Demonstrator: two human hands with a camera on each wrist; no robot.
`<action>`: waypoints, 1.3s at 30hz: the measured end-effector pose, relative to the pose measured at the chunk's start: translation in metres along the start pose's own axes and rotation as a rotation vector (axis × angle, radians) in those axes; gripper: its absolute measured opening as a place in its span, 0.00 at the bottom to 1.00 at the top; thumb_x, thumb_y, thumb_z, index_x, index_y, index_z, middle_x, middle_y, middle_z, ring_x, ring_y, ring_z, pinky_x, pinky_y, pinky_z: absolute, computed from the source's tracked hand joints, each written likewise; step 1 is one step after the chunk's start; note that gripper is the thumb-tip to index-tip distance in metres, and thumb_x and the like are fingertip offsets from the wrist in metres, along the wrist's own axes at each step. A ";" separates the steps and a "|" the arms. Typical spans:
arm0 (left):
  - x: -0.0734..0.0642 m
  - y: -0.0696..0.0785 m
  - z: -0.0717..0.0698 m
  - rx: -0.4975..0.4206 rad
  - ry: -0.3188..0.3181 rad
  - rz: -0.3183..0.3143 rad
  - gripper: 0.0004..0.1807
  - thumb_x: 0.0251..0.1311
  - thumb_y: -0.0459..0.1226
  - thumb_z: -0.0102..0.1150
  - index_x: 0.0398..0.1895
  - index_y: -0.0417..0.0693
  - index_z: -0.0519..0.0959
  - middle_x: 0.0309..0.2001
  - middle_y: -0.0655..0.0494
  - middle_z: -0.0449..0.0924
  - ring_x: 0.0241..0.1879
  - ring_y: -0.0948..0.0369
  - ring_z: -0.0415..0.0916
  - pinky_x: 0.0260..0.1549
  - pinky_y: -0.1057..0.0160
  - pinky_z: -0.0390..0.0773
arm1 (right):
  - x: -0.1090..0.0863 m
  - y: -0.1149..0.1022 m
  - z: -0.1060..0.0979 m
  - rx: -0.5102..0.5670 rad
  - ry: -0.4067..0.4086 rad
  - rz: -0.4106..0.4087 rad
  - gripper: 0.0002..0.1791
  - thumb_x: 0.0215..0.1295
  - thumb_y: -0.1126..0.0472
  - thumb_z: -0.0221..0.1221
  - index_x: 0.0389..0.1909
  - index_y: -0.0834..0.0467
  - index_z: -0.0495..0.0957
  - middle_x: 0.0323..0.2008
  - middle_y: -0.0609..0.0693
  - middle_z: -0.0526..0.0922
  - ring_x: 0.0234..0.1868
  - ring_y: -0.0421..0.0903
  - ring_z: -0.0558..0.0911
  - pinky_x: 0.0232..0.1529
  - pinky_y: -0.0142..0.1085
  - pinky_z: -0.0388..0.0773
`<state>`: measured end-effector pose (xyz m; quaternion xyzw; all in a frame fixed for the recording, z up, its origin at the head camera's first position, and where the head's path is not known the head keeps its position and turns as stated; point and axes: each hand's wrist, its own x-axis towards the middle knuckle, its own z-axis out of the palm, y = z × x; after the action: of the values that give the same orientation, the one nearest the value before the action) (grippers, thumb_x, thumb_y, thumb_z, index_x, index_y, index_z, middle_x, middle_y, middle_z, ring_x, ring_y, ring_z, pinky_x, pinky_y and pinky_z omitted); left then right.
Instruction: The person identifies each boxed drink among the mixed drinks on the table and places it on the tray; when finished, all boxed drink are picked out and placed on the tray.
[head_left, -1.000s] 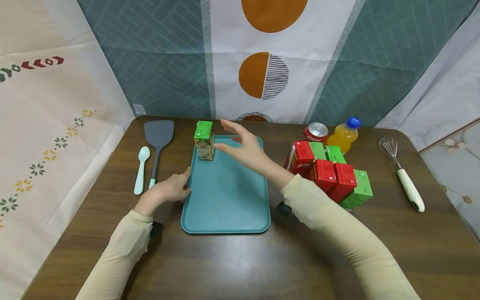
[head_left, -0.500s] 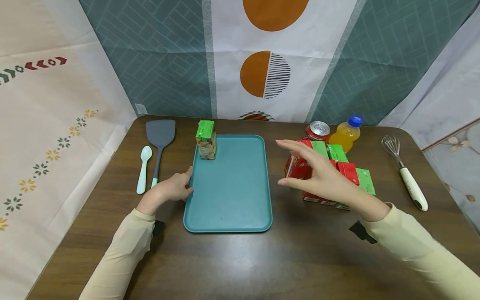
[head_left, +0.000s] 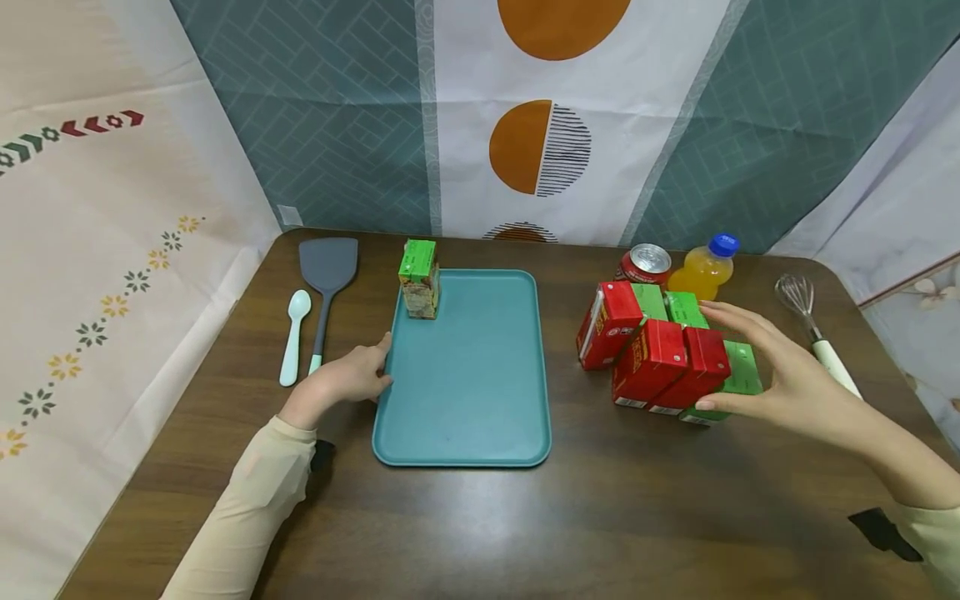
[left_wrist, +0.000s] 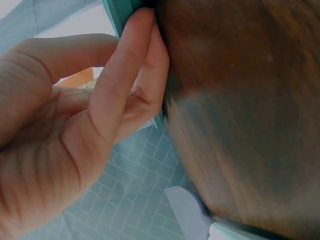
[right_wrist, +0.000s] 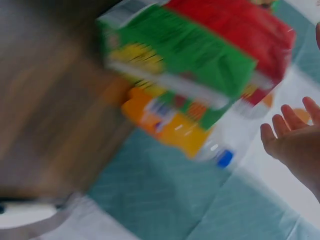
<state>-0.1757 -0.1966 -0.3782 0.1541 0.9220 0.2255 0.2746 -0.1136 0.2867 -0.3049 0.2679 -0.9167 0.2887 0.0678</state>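
Observation:
A teal tray (head_left: pixel 465 375) lies in the middle of the table, with one green-topped drink carton (head_left: pixel 420 283) upright at its far left corner. My left hand (head_left: pixel 341 383) holds the tray's left rim, and in the left wrist view its bent fingers (left_wrist: pixel 120 75) meet at that edge. On the right stands a cluster of red cartons (head_left: pixel 651 362) and green cartons (head_left: pixel 742 371). My right hand (head_left: pixel 795 387) spreads thumb and fingers apart around the rightmost green carton, with the thumb tip overlapping its near side in the head view. The right wrist view is blurred.
Behind the cartons stand a red can (head_left: pixel 645 264) and an orange drink bottle (head_left: pixel 705 268) with a blue cap. A whisk (head_left: pixel 821 337) lies at far right. Left of the tray lie a grey turner (head_left: pixel 327 275) and a pale spoon (head_left: pixel 294 337).
My right hand has moved from beside the carton on the tray, rightward across the table, to the right side of the carton cluster. The left hand has stayed at the tray's rim.

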 end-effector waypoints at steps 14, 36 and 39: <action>0.001 -0.001 -0.002 -0.023 0.013 0.002 0.40 0.65 0.29 0.48 0.68 0.22 0.34 0.23 0.48 0.72 0.21 0.60 0.77 0.21 0.66 0.70 | -0.030 0.056 0.017 0.112 0.003 0.230 0.56 0.38 0.68 0.74 0.71 0.54 0.55 0.57 0.47 0.63 0.53 0.25 0.63 0.46 0.12 0.63; 0.000 -0.003 0.000 -0.081 -0.002 -0.025 0.43 0.64 0.29 0.51 0.69 0.24 0.34 0.28 0.46 0.74 0.25 0.59 0.81 0.30 0.62 0.77 | -0.040 0.064 0.026 0.176 0.060 0.345 0.45 0.42 0.66 0.73 0.63 0.55 0.63 0.48 0.33 0.71 0.38 0.27 0.75 0.32 0.21 0.73; 0.001 -0.003 0.001 -0.083 -0.003 -0.023 0.43 0.64 0.30 0.52 0.68 0.24 0.33 0.27 0.46 0.74 0.25 0.59 0.81 0.30 0.62 0.77 | -0.047 0.063 0.024 0.205 0.102 0.334 0.45 0.40 0.71 0.73 0.62 0.58 0.64 0.48 0.35 0.72 0.37 0.28 0.76 0.31 0.21 0.73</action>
<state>-0.1764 -0.1982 -0.3807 0.1323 0.9132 0.2601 0.2846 -0.1064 0.3379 -0.3693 0.1029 -0.9095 0.4011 0.0374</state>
